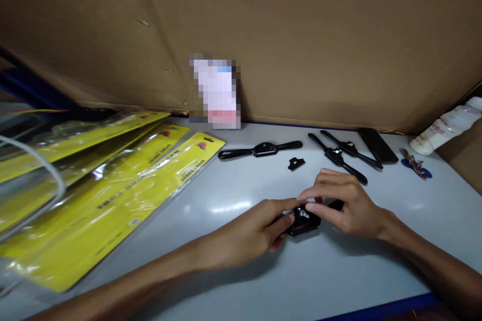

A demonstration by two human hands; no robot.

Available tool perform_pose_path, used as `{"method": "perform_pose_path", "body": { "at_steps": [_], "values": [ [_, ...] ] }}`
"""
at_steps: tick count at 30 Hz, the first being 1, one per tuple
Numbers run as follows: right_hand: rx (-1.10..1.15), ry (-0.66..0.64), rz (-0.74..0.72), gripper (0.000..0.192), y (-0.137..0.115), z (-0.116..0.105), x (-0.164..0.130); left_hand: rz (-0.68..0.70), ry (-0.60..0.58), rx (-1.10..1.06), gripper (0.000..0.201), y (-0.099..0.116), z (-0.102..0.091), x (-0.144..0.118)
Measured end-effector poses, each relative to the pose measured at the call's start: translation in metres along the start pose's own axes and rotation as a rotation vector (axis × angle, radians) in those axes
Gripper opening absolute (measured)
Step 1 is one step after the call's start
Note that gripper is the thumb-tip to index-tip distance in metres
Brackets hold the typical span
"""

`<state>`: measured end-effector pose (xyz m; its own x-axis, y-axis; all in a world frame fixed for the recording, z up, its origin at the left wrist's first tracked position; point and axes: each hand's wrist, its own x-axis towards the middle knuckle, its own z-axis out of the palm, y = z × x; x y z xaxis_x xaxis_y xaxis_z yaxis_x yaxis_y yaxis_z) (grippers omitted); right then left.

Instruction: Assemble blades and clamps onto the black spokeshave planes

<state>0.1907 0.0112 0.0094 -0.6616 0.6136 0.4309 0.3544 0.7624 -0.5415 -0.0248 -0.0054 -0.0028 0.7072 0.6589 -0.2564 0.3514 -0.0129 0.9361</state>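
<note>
Both forearms reach in low over the grey worktop [233, 195]. The left hand [256, 228] curls its fingers around the near end of a black spokeshave [303, 223], gripping it. The right hand [344, 205] arches over the far side, thumb and forefinger pinched on a small silver screw [303, 213] atop the tool. The spokeshave lies flat, dark and matte, near the worktop's front edge.

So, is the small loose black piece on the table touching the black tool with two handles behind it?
Apart. In the head view, bare table shows between the small black piece and the two-handled tool behind it.
</note>
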Motion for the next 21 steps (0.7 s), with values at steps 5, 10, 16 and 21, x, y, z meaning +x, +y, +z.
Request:
{"method": "perform_pose_path", "body": {
  "at_steps": [5,10,16,21],
  "values": [
    [0.08,-0.183,0.021,0.018,0.004,-0.008,0.0,-0.023,-0.001,0.008,0.032,0.001,0.0,0.0],
    [0.005,-0.1,-0.025,0.006,0.003,0.004,-0.003,-0.024,-0.013,0.014,0.029,0.0,0.0,0.001],
    [-0.135,-0.013,0.028,0.026,-0.003,0.024,-0.005,0.005,0.007,0.023,0.025,-0.002,0.0,0.001],
    [-0.017,0.004,0.092,0.019,-0.006,0.015,-0.002,-0.022,-0.006,0.036,0.03,-0.002,0.0,0.0]
  ]
}}
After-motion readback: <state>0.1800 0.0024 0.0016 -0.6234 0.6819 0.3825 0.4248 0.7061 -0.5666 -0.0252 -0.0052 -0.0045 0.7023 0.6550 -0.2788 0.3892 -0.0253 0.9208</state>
